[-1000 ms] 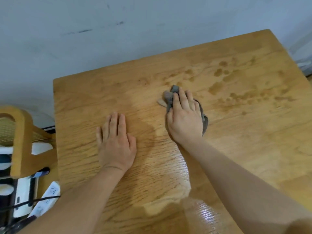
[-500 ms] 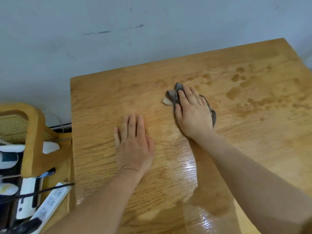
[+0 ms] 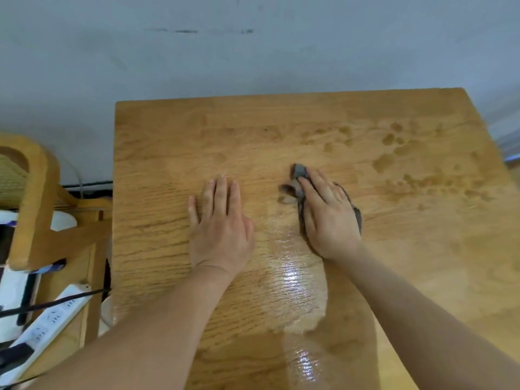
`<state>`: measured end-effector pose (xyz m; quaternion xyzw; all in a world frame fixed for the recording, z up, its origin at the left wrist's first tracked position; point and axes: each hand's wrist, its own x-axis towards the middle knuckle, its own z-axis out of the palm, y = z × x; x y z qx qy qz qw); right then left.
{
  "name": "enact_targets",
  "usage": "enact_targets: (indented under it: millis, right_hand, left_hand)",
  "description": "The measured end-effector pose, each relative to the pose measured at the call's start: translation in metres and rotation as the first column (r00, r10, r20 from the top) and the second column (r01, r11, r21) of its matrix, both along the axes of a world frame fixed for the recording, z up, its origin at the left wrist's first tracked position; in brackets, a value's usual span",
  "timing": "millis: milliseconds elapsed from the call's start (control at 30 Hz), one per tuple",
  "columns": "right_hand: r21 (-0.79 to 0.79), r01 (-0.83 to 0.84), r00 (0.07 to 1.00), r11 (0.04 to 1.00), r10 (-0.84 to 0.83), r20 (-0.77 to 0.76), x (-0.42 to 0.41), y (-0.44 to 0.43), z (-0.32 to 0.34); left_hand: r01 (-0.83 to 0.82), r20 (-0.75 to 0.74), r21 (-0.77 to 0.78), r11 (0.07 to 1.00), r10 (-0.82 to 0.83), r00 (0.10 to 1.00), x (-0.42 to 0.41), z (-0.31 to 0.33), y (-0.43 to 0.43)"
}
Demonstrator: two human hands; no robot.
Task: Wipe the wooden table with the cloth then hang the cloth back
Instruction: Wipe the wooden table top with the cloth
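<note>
A view from the head, looking down. A pale grey wall (image 3: 253, 52) fills the top of the picture, with a few dark scuffs on it. Below it a wooden counter (image 3: 168, 136) with strong grain takes up most of the rest, its far edge against the wall. Two bare forearms reach in from the bottom: the left forearm (image 3: 168, 319) from the lower left, the right forearm (image 3: 408, 313) from the lower right. To the left of the counter stands a wooden chair (image 3: 36, 192) with a curved back, and below it lies a white power strip (image 3: 47, 325) with a black cable (image 3: 56, 304) across it. A shiny wet patch (image 3: 292, 277) runs down the counter between the two forearms. The left grip (image 3: 221, 223), a bare hand, lies palm down on the wood near the middle, fingers straight and close together, holding nothing. The right grip (image 3: 329, 218) lies just beside it, also palm down with fingers straight, pressing flat on a small grey cloth (image 3: 299, 171). The cloth is bunched on the counter under that palm; its edges show past the fingertips and along both sides of the hand. Dark damp spots (image 3: 388, 161) dot the wood to the right of the cloth, toward the far right corner.
</note>
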<state>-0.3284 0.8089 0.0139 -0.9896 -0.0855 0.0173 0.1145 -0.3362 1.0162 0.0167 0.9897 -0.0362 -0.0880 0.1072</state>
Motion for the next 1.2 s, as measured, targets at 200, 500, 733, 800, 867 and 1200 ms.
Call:
enact_targets:
  millis: [200, 500, 733, 800, 867, 1200]
  right_hand:
    - [-0.031, 0.264, 0.964, 0.964, -0.264, -0.013, 0.13, 0.024, -0.003]
    - [0.014, -0.51, 0.86, 0.86, 0.509, 0.031, 0.112, 0.037, -0.002]
    - [0.023, -0.218, 0.975, 0.976, 0.217, 0.035, 0.193, 0.092, -0.008]
    - [0.06, -0.389, 0.921, 0.919, 0.386, 0.062, 0.161, 0.108, -0.009]
    - [0.077, -0.526, 0.851, 0.847, 0.523, 0.052, 0.121, 0.092, -0.006]
    - [-0.005, -0.022, 0.999, 1.0, 0.022, 0.047, 0.193, 0.03, -0.007]
  left_hand:
    - [-0.011, -0.004, 0.023, 1.0, 0.011, 1.0, 0.0, 0.002, -0.004]
    - [-0.057, -0.018, 0.048, 0.997, 0.058, 0.998, 0.002, 0.006, -0.007]
    - [-0.07, 0.012, 0.075, 0.995, 0.07, 0.998, 0.002, 0.004, -0.008]
    - [-0.079, 0.005, 0.083, 0.993, 0.079, 0.997, 0.001, 0.006, -0.008]
    - [-0.083, 0.006, 0.081, 0.993, 0.083, 0.997, 0.002, 0.007, -0.009]
    - [-0.067, 0.021, 0.09, 0.994, 0.066, 0.998, 0.003, 0.004, -0.007]
